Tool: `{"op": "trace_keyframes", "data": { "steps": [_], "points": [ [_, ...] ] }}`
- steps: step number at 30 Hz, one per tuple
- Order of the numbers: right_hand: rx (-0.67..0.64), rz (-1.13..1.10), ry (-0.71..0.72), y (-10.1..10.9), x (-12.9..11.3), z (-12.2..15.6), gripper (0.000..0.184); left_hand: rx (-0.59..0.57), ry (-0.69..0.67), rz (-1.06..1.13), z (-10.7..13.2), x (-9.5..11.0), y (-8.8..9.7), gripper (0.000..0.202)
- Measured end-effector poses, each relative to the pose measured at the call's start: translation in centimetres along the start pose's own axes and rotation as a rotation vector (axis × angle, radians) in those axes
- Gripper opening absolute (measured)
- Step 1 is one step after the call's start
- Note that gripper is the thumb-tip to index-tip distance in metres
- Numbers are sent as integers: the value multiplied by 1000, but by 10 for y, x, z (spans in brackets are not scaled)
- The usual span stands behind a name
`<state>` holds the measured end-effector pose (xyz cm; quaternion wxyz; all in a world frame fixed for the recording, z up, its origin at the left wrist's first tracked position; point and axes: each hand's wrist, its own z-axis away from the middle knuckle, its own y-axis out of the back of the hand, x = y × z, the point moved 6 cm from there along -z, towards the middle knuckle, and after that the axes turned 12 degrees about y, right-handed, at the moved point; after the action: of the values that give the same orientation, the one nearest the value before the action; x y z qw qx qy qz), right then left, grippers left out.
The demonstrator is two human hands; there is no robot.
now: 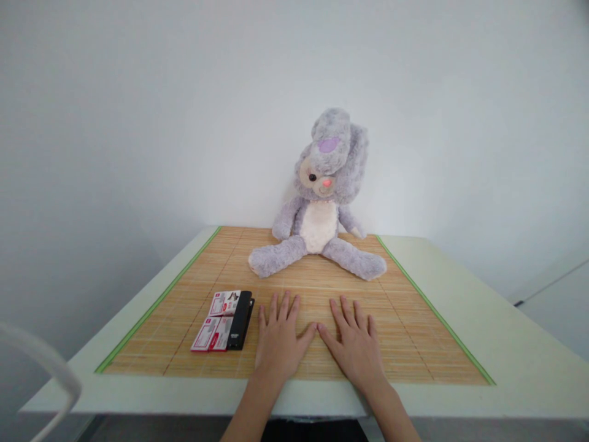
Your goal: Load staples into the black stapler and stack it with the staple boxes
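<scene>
My left hand (281,339) lies flat, palm down, on the bamboo mat (317,285) with its fingers spread. Beside it, also palm down and spread, rests my right hand (354,347); the two thumb tips meet or nearly meet. Neither hand holds anything. Just left of my left hand are two packaged items with red-and-white printed cards (219,324) and black parts (239,322) along their right side; their exact kind is unclear. Beyond my hands a grey-lilac plush rabbit (319,224) sits with its legs apart, one ear flopped over its face.
The mat has green edging (435,307) on both sides and lies on a pale table (483,331). Behind the table rises a white wall (207,123). A blurred white curved cable or tube (50,356) shows at the lower left.
</scene>
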<state>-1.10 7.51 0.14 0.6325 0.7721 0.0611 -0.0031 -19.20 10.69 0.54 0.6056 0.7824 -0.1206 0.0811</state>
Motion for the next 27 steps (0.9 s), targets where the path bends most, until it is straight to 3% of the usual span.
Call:
{"op": "trace_keyframes", "data": {
  "steps": [27],
  "points": [
    [-6,-13,2,-1,0,-1,72,-11,10,20,0,0,0,71]
  ]
}}
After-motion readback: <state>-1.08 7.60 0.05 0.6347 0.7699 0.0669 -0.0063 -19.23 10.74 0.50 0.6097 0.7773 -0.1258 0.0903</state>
